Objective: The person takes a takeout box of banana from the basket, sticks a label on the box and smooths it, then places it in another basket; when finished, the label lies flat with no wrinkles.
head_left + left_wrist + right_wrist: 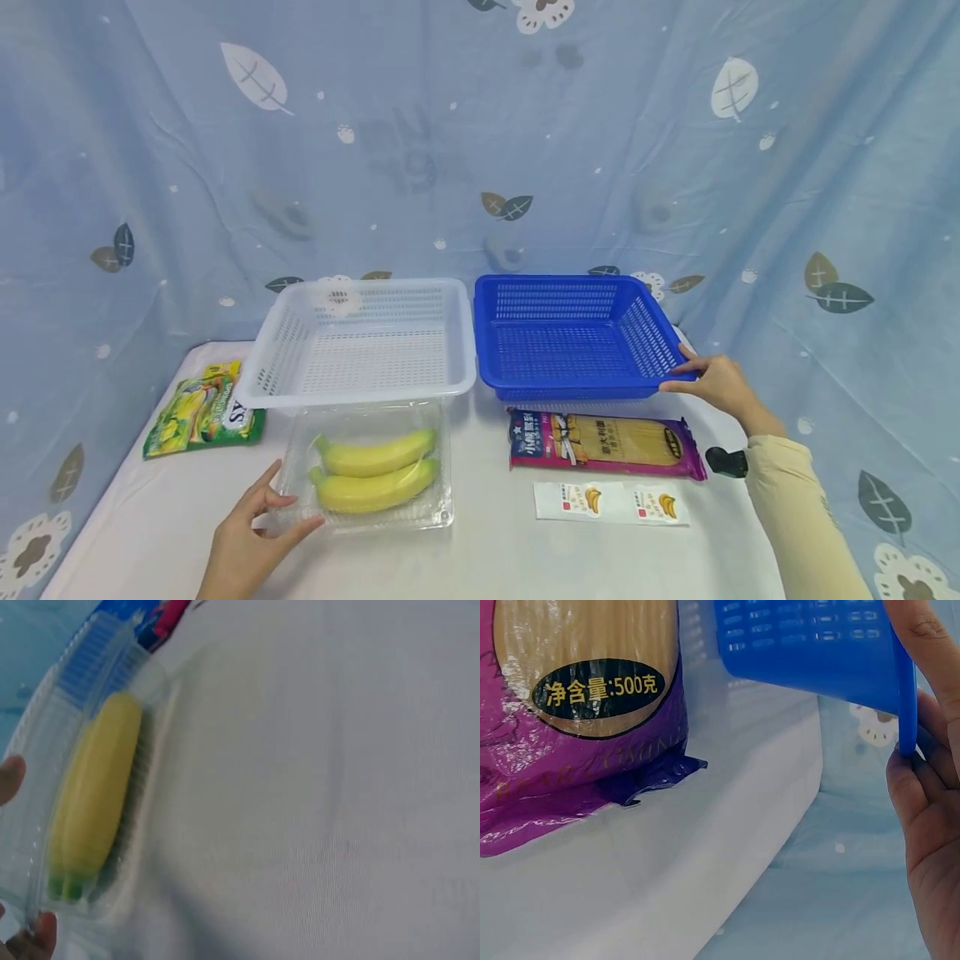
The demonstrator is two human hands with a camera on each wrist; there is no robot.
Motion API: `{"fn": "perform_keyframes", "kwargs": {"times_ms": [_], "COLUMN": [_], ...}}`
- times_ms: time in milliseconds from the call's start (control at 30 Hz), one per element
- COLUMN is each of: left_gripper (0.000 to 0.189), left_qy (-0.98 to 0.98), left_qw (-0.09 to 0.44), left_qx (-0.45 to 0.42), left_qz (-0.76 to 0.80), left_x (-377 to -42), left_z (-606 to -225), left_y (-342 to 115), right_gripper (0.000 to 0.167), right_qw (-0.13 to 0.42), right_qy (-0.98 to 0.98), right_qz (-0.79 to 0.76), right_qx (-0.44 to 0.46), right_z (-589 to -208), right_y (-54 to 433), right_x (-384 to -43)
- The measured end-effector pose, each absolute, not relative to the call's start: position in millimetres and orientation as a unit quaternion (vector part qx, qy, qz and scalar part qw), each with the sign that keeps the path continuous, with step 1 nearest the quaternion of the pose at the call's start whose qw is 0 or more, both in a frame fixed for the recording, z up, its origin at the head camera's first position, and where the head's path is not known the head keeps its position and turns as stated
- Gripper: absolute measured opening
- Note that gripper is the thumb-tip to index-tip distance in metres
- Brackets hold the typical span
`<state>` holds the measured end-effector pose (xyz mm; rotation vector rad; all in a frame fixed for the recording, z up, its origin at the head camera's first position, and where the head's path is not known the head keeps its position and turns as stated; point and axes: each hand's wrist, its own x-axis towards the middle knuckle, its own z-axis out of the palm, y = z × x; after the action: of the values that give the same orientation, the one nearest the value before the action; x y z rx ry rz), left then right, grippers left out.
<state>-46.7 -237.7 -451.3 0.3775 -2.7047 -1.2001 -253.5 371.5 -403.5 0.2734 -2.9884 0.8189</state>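
Note:
A clear plastic container (442,515) with two yellow bananas (375,490) inside lies on the white table. At its near left corner is my left hand (251,533), thumb and fingers curved about the edge; the left wrist view shows fingertips (43,934) against the clear plastic. My right hand (716,383) pinches the right rim of a blue basket (570,392), thumb on one side and fingers on the other, as the right wrist view shows. Below that basket lies a purple-edged pack of pasta (607,442). A paper strip (618,502) with two banana labels is in front of the pack.
Left of the blue basket stands a white basket (360,396). A green and yellow snack bag (206,408) lies at the table's left side. A patterned blue cloth (420,167) hangs behind and on both sides. A small black object (726,462) is beside the right sleeve.

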Motion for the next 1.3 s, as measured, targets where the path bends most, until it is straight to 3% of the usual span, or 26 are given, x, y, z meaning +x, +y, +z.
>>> {"fn": "perform_keyframes", "kwargs": {"times_ms": [167,300,467,733,967,1300], "left_gripper": [0.048,0.05,0.053,0.047,0.036,0.025], "left_qy": [-0.907,-0.911,-0.898,-0.867,-0.762,-0.702], "left_qw": [0.071,0.111,0.182,0.218,0.174,0.004], "left_qx": [0.128,0.092,0.012,-0.067,-0.117,-0.114], "left_qz": [-0.395,-0.387,-0.401,-0.442,-0.613,-0.703], "left_x": [-42.2,-40.5,-41.8,-54.5,-66.8,-90.0], "left_z": [-447.5,-446.9,-444.4,-436.5,-424.7,-428.9], "left_y": [-232.2,-231.2,-219.8,-179.1,-125.1,-26.9], "right_gripper": [0.063,0.071,0.063,0.052,0.046,0.042], "right_qw": [0.038,0.043,0.072,0.088,0.007,-0.103], "right_qy": [-0.964,-0.966,-0.949,-0.888,-0.791,-0.713], "right_qz": [0.241,0.23,0.278,0.429,0.59,0.68], "right_qx": [0.108,0.109,0.133,0.141,0.16,0.14], "right_z": [-401.4,-399.3,-398.3,-412.4,-425.7,-463.8], "right_y": [367.4,357.8,347.9,337.5,327.1,306.4], "right_x": [-243.6,-233.6,-218.2,-183.3,-157.6,-124.7]}}
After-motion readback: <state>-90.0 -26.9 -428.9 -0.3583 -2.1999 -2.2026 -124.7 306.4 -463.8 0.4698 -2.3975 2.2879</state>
